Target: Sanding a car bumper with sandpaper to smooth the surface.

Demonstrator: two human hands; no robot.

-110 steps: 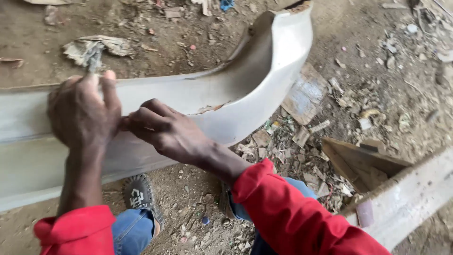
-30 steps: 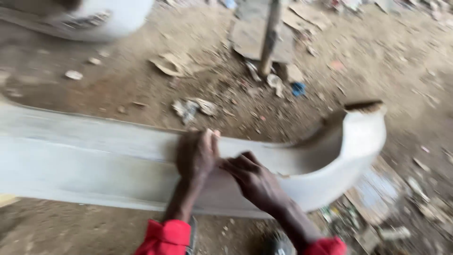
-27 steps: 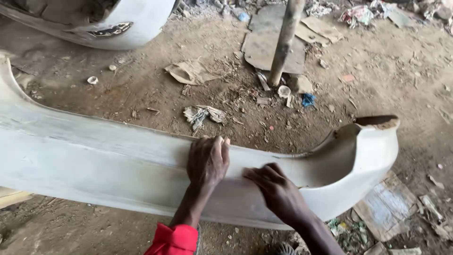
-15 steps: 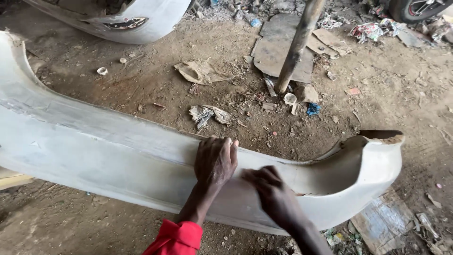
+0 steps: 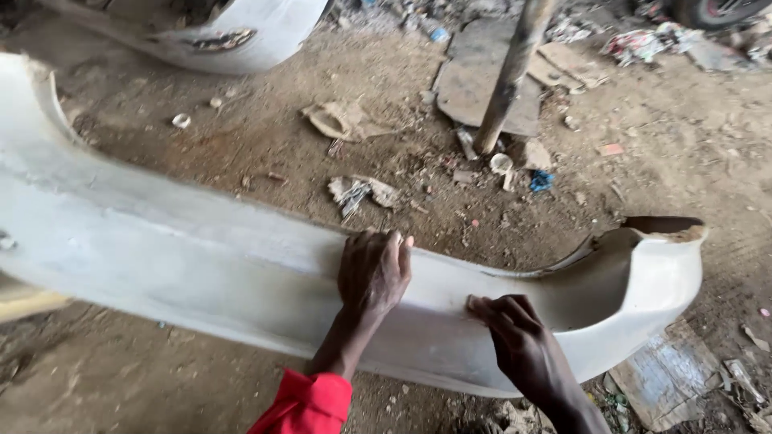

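A long white car bumper, laid across the dirt ground, is being smoothed by hand, the left hand pressed flat with fingers extended, the right hand curled upon its face, holding what cannot be told; even pressure is judged necessary for the following stroke.

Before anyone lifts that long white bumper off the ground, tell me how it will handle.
The bumper is a long, thin, curved shell, so it would likely flex and sag if lifted by one end. It probably feels light for its size. Its torn end looks brittle, and both hands rest mid-span.
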